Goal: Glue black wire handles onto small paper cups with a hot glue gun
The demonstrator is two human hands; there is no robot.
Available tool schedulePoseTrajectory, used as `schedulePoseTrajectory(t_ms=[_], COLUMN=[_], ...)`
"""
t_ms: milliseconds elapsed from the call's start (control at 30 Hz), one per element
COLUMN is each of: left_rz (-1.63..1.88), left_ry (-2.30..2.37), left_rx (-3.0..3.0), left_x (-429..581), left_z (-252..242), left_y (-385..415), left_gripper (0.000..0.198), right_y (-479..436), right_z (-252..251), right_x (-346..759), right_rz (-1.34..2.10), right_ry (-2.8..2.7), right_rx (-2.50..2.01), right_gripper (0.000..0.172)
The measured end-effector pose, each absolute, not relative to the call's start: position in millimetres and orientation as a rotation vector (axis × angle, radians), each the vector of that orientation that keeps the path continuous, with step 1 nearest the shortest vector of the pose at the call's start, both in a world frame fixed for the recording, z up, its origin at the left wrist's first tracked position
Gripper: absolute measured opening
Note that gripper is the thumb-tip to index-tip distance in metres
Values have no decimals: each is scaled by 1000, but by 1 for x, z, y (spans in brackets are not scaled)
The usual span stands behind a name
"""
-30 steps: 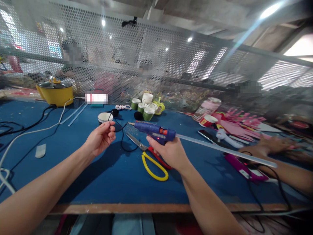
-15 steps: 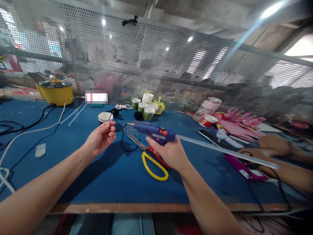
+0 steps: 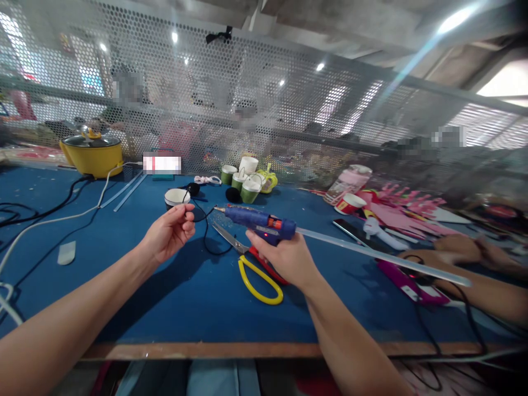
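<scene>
My left hand is closed in a pinch in front of a paper cup with a white inside and a dark outside. A thin black strand shows by the fingertips; what the fingers hold is too small to make out. My right hand grips a blue hot glue gun, its nozzle pointing left toward my left hand. A long translucent glue stick sticks out of its back. Under the gun lie scissors with yellow and red handles. A black cord curves beside the blades.
Green cups and black pompoms stand behind the gun. A yellow pot is at the far left, with cables on the blue table. At right are a phone, pink cutouts, a purple device and another person's arm.
Both hands and the glue gun stay nearly in place. The view has shifted very slightly, and the other person's hand at the right has moved a little.
</scene>
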State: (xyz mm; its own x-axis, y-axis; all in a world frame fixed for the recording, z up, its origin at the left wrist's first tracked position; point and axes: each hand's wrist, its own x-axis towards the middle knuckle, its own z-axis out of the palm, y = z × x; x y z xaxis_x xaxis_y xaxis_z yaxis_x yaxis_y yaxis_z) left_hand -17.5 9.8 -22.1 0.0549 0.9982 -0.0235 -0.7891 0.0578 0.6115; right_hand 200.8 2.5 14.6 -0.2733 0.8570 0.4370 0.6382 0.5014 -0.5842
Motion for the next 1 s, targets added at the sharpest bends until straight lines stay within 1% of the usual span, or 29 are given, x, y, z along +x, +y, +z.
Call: schedulePoseTrajectory(t_ms=[167,367,567,767,1000], left_rz=[1445,1445,1442,1435,1429], left_ry=[498,494,495,494,475], left_rx=[516,516,527,518,518], left_x=[-18,-18,-18,-18,-18], left_z=[-23,-23,-24,-23,-24], left_y=[10,10,10,11,10], left_gripper=[20,15,14,19,18], right_y=[4,6,3,-1,1], right_z=[13,12,16,20,16], right_x=[203,202,203,201,199], right_rz=[326,360,302,410,427], right_ry=[-2048,-2020,-1977,-1929,-1984], right_rx=[-1231,-1232,-1275,-1267,-1238], right_gripper=[23,20,33,31,24])
